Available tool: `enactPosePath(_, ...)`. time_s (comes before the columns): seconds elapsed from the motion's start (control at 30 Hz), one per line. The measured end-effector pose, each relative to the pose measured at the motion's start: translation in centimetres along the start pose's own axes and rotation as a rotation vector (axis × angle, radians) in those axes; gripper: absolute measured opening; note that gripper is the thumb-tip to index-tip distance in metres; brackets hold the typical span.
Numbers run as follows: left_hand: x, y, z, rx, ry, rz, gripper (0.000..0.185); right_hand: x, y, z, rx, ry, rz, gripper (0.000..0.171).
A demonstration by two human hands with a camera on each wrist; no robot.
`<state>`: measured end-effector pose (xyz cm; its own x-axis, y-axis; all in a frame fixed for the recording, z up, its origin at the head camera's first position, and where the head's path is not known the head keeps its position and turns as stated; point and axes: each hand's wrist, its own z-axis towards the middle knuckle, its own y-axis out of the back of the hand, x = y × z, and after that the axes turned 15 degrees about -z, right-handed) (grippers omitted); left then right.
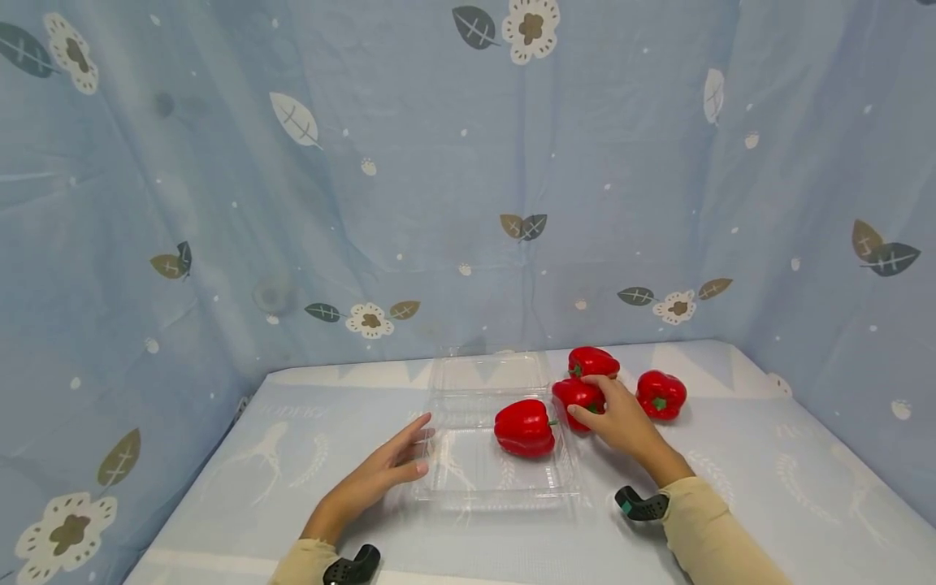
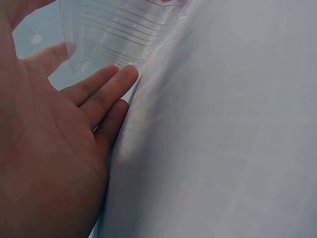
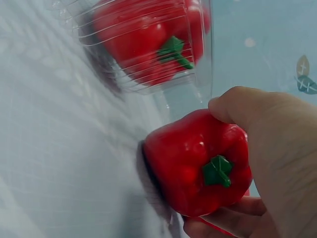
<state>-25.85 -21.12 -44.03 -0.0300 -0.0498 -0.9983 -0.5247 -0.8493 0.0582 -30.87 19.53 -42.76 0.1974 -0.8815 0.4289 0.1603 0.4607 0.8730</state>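
Pepper point(image 3: 185, 161) in right hand point(image 1: 621, 421), beside clear box point(image 1: 461, 471), perhaps touching rear pepper point(image 1: 595, 361).

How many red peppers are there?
4: one pepper in the clear box, one pepper held in the right hand, one pepper just behind that, and one pepper farther right.

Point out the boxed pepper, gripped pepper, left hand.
Boxed pepper point(image 1: 523, 428): head view, middle of red body.
Gripped pepper point(image 3: 190, 161): right wrist view, red front face.
Left hand point(image 2: 57, 134): left wrist view, palm.
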Motion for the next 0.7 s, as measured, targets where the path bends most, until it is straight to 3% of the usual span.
enactPosePath(0.23, 0.0, 0.1, 0.0, -0.018, -0.017, 0.014, 0.069, -0.1, -0.1, 0.1, -0.002, -0.014, 0.026, 0.076)
enactPosePath(0.7, 0.2, -0.3, -0.1, -0.016, 0.002, 0.003, 0.068, -0.6, 1.2, -0.6, 0.030, -0.096, 0.172, 0.060)
